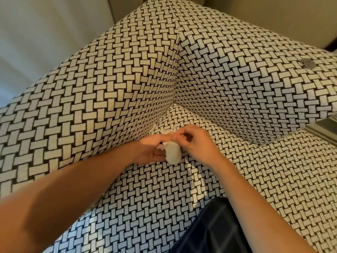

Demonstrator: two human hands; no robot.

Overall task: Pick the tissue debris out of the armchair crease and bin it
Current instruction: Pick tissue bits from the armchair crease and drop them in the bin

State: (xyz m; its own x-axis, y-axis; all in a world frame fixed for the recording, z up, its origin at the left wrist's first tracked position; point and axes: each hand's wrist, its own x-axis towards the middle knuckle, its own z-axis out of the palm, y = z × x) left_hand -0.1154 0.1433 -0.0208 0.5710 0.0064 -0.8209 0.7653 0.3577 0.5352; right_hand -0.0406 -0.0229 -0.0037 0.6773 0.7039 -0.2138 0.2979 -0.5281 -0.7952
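White tissue (173, 152) sits bunched in the left hand (152, 151), whose fingers curl round it, while the right hand (198, 141) pinches more of it just above, beside the armchair crease (160, 121), where flecks seemingly remain; binning is still undone, with no bin visible.

armchair (109, 88): is looking like matt woven cloth, coarse and nubbly, cream blocks on black.
tissue (172, 152): is showing as soft white paper, crumpled and matt.
garment (209, 230): is reading as smooth dark checked cloth.
strip (322, 126): is gleaming like smooth metal.
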